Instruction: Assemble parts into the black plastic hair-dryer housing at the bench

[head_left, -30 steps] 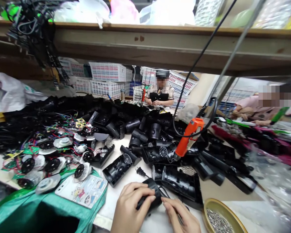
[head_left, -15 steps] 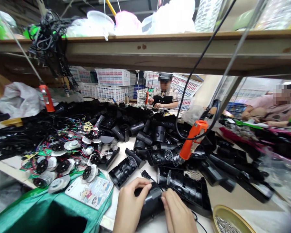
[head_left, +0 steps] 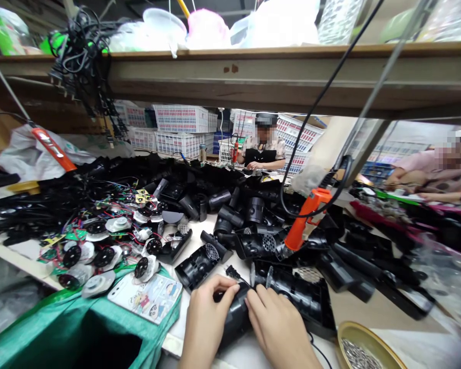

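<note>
Close to the table's front edge lies a black cylindrical plastic housing (head_left: 234, 325), held between both my hands. My left hand (head_left: 207, 312) grips its left side, with thumb and index finger pinched at the upper end. From the right, my right hand (head_left: 276, 318) closes over the housing, its bent fingers pressed on the top edge. The fingertips hide what they touch there. A black power plug (head_left: 232, 272) lies just beyond the housing. Next to my right hand is an opened black housing (head_left: 295, 294) with its inside showing.
An orange electric screwdriver (head_left: 307, 218) hangs over piled black housings; another orange screwdriver (head_left: 54, 148) hangs left. Wired motors (head_left: 107, 256) lie at left beside a phone (head_left: 146, 297) and green bag (head_left: 77, 328). A screw bowl (head_left: 361, 348) stands right. Two people sit beyond.
My right hand has shifted left and up, further over the top of the housing. My left hand keeps its grip. The left screwdriver has swung to a slant.
</note>
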A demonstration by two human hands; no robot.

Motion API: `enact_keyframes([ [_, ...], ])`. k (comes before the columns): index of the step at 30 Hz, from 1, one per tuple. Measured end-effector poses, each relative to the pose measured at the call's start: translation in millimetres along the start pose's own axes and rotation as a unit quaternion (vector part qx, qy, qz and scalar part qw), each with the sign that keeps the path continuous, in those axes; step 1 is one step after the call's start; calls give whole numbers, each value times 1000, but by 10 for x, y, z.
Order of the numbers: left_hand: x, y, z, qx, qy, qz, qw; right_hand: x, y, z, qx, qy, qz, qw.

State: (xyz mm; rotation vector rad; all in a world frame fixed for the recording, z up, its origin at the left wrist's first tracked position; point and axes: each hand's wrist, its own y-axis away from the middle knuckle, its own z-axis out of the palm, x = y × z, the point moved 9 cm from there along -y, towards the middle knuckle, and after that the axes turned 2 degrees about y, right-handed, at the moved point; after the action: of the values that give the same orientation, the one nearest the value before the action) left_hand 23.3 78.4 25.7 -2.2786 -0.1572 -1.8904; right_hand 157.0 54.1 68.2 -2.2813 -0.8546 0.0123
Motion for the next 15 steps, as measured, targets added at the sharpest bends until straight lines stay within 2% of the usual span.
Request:
enact_keyframes([
  [7, -55, -15, 19, 2, 16, -13, 1000, 109, 99, 50, -10, -144, 3, 990],
  [15, -44, -28, 16, 2, 25, -13, 1000, 112, 164, 47, 17, -159, 18, 987],
])
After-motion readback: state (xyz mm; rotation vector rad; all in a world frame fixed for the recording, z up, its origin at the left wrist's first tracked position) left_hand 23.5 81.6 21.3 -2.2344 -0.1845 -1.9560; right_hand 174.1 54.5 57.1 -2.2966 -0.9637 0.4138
